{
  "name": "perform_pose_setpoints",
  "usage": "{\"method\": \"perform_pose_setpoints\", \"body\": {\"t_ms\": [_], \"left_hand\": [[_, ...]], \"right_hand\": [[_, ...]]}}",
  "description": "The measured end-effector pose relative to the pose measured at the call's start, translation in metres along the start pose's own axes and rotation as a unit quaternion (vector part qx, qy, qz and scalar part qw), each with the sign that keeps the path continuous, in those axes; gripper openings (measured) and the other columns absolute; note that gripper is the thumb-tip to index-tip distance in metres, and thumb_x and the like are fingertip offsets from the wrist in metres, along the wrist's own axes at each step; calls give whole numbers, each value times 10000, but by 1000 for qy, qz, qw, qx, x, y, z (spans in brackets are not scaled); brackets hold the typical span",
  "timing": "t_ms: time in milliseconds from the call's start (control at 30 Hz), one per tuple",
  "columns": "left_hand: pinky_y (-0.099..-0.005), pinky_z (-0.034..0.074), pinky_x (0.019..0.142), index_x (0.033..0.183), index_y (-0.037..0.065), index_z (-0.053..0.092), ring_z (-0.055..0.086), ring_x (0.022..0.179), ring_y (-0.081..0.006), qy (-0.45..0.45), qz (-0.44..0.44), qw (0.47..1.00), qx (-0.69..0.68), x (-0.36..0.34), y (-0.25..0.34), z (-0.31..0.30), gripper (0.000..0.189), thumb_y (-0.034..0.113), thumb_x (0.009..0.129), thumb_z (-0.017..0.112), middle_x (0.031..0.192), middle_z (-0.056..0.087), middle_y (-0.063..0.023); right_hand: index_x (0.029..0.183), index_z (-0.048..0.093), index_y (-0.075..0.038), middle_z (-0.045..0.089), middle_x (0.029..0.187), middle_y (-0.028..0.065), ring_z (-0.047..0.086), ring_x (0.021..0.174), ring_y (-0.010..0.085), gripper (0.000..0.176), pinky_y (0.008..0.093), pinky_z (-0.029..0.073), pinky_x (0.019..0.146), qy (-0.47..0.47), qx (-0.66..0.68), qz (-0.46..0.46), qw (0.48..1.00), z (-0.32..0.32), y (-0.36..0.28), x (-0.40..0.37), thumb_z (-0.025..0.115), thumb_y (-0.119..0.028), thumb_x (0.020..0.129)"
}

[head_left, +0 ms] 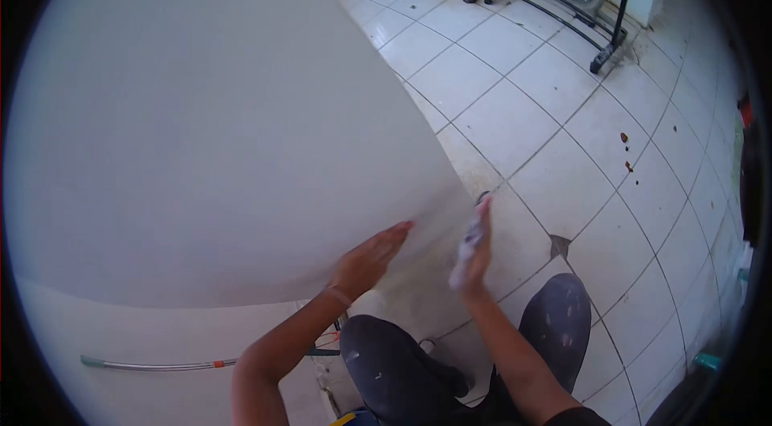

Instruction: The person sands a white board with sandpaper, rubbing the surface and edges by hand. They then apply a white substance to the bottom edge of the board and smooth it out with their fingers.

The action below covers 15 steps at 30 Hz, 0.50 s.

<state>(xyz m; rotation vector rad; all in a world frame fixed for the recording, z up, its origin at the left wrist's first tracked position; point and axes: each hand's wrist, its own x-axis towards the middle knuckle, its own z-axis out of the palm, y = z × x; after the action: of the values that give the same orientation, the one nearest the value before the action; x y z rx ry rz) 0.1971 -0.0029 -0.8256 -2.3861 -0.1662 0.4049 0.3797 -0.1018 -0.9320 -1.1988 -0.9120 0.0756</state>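
A large white sheet or panel (209,128) fills the left and middle of the view, its lower right corner near both hands. My left hand (368,259) lies flat against that corner, fingers stretched out together. My right hand (473,249) is at the sheet's right edge, smeared with white, with a small dark-tipped thing at its fingertips; I cannot tell what it is. My knees in dark, paint-flecked trousers (555,321) are bent below the hands.
White floor tiles (515,112) spread to the right, with small dark spots (626,154) and a chipped tile joint (560,246). Black metal frame legs (611,48) and wooden chair legs stand at the top. A metal pipe (153,364) lies lower left.
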Motion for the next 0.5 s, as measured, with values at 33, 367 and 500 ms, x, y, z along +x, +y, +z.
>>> {"method": "perform_pose_setpoints", "body": {"t_ms": [33, 367, 500], "left_hand": [[-288, 104, 1168, 1447, 109, 351, 187, 1432, -207, 13, -50, 998, -35, -24, -13, -12, 585, 150, 873, 454, 1521, 298, -54], [-533, 70, 1143, 1406, 347, 405, 136, 1422, -398, 197, -394, 881, 172, -144, -53, -3, 486, 434, 929, 362, 1523, 267, -108], [-551, 93, 1134, 1420, 216, 387, 164, 1407, -428, 216, -379, 879, 191, -137, -57, -9, 494, 396, 969, 297, 1522, 240, -176]], "right_hand": [[1423, 345, -19, 293, 1506, 168, 236, 1410, 336, 603, 435, 201, 1103, -28, -32, -62, 997, 19, 1, -6, 272, -446, 1005], [1413, 401, -119, 322, 1490, 172, 273, 1386, 391, 617, 542, 139, 999, 103, -187, -142, 967, 149, -82, 74, 198, -515, 986], [1468, 265, -87, 203, 1540, 159, 168, 1423, 364, 638, 509, 78, 1096, 55, -37, 83, 994, 162, -5, 0, 183, -502, 990]]}}
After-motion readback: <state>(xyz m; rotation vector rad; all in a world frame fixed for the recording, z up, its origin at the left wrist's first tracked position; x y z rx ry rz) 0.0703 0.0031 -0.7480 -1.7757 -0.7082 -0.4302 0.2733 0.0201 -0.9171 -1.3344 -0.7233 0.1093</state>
